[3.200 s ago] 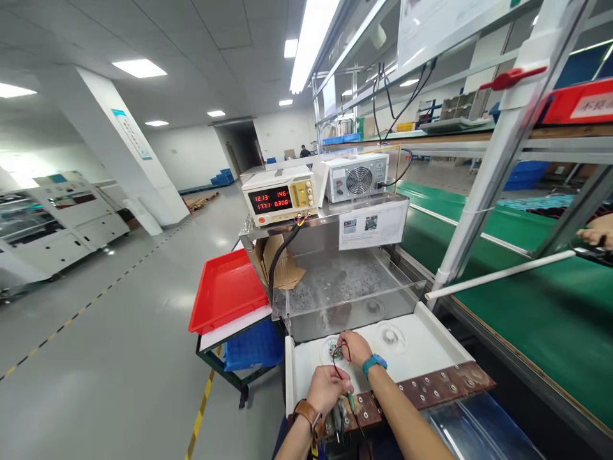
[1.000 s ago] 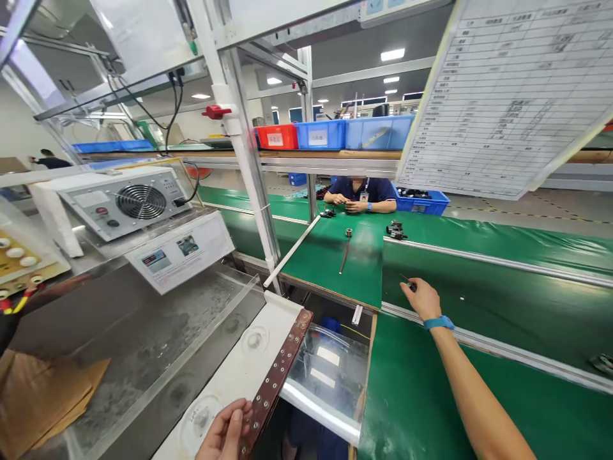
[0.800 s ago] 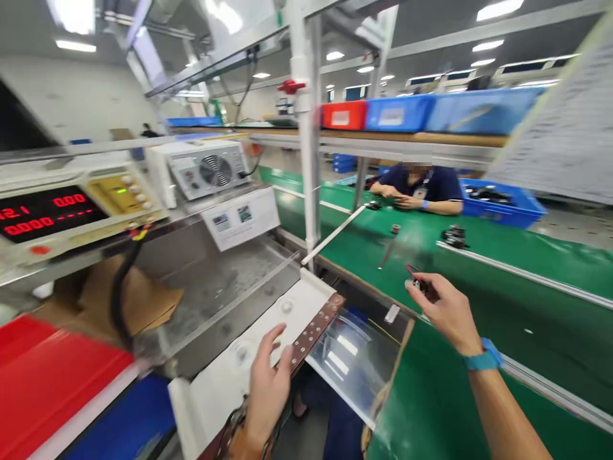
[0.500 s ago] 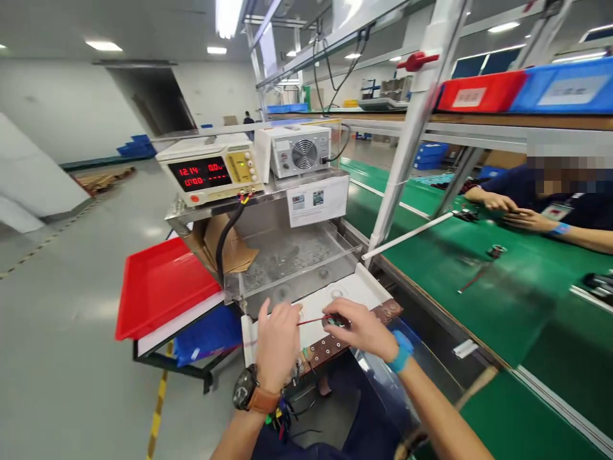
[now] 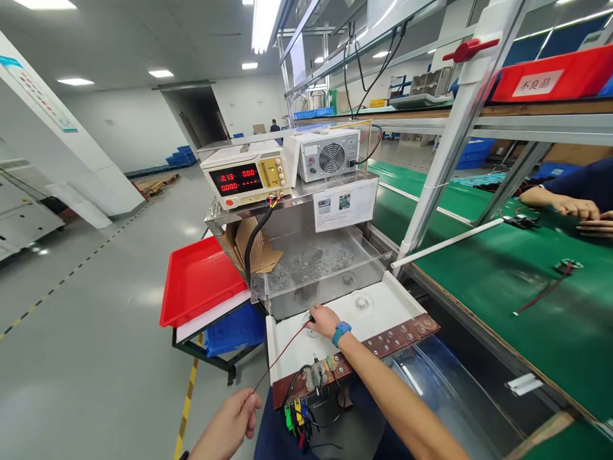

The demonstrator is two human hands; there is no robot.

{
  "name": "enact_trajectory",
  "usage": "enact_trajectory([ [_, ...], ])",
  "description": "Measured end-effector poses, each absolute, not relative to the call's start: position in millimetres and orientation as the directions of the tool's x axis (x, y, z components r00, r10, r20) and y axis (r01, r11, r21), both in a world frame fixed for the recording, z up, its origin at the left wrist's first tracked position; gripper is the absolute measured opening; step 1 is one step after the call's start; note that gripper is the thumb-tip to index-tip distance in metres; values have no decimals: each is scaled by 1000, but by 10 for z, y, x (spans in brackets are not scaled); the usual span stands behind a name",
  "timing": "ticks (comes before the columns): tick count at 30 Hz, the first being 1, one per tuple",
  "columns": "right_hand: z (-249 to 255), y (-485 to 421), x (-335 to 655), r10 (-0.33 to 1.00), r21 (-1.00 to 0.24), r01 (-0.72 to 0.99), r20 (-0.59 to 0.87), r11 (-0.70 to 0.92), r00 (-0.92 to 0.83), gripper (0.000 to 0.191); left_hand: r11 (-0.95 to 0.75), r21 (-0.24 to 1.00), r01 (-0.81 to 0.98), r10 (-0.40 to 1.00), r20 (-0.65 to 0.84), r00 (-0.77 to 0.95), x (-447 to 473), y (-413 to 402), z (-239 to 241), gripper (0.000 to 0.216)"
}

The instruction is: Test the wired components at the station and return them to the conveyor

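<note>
My left hand (image 5: 234,418) is low at the front, its fingers pinched on the end of a thin red wire (image 5: 282,351). The wire runs taut up to a small dark part, mostly hidden under the fingers of my right hand (image 5: 326,321). That hand is closed on the part at the left side of a white tray (image 5: 335,311) with round recesses. Along the tray's near edge runs a brown strip (image 5: 393,337) with rows of metal eyelets. Black leads and green, yellow and blue clips (image 5: 299,415) hang below its left end.
A power supply (image 5: 244,179) with red digits and a grey fan-cooled unit (image 5: 330,156) stand behind the tray. At left is a red bin (image 5: 204,275). A co-worker's hands (image 5: 582,214) rest over the green conveyor (image 5: 479,268), near a small round wired part (image 5: 569,265).
My left hand has drawn away down and left, stretching the red wire. My right hand has moved left with the dark part, over the white tray. The view has turned left.
</note>
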State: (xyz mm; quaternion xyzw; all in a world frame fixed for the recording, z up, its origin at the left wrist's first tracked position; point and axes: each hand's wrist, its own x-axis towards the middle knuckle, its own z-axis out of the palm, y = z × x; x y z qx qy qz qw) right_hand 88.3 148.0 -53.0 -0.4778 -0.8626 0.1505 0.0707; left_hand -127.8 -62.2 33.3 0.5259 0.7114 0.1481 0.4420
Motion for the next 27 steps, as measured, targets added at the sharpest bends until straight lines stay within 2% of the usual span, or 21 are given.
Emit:
enact_trajectory([
  [3,-604,1483,893,843,-323,804,-34,499,-537,36,562,768,307,809,-587,-13,-1120,-729,212,58],
  [7,-651,1472,937,836,-341,798,-54,498,-545,42,581,814,10,804,-577,143,-847,-712,274,55],
  [12,-646,1464,983,832,-358,804,-117,474,-542,28,565,789,-240,822,-513,248,-570,-453,476,41],
  [15,-665,1472,997,840,-387,808,-133,444,-526,28,545,776,-318,834,-462,303,-427,-236,498,38],
  [20,-737,1489,1032,842,-451,768,-64,454,-535,33,511,802,-310,848,-411,335,-214,63,392,42],
  [23,-756,1512,1046,846,-473,761,-57,445,-530,35,374,922,-99,916,-350,196,-136,224,233,49],
  [25,-754,1529,1050,849,-478,765,-72,432,-524,36,301,952,59,949,-305,80,-109,327,91,49],
  [27,-748,1539,1051,851,-472,772,-82,425,-519,36,261,955,141,964,-264,4,-94,405,-52,40],
])
